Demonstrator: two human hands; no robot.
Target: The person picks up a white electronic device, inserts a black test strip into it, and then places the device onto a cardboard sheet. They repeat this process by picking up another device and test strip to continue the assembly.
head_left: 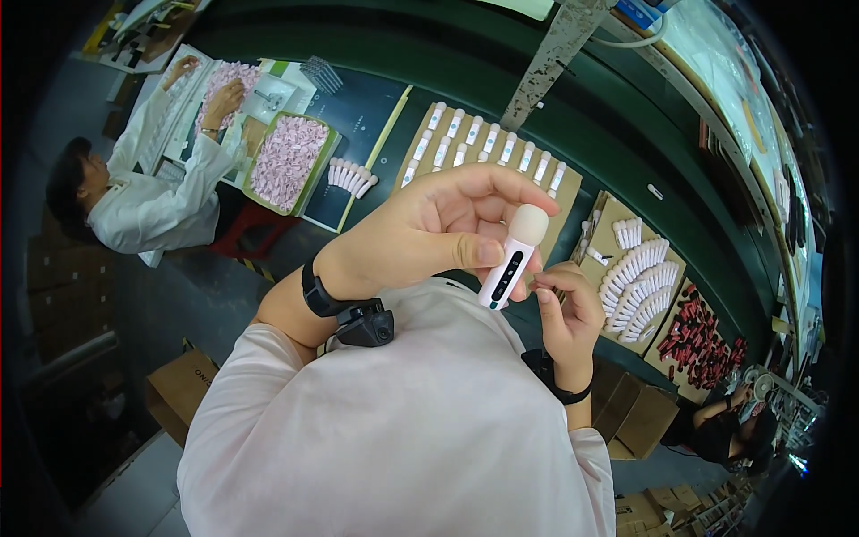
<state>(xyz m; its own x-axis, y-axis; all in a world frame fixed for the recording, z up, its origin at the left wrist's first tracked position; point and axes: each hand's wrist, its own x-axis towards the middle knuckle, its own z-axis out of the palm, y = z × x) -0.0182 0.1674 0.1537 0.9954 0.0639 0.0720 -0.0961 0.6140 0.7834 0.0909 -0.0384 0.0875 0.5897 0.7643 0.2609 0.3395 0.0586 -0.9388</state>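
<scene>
The left hand [429,228] grips a small white handheld device [512,258] with a rounded head, thumb pressed on its dark front strip. The right hand [565,313] pinches at the device's lower end, fingers curled. Beyond both hands, rows of similar white devices [483,143] lie on cardboard on the green worktop [626,143].
</scene>
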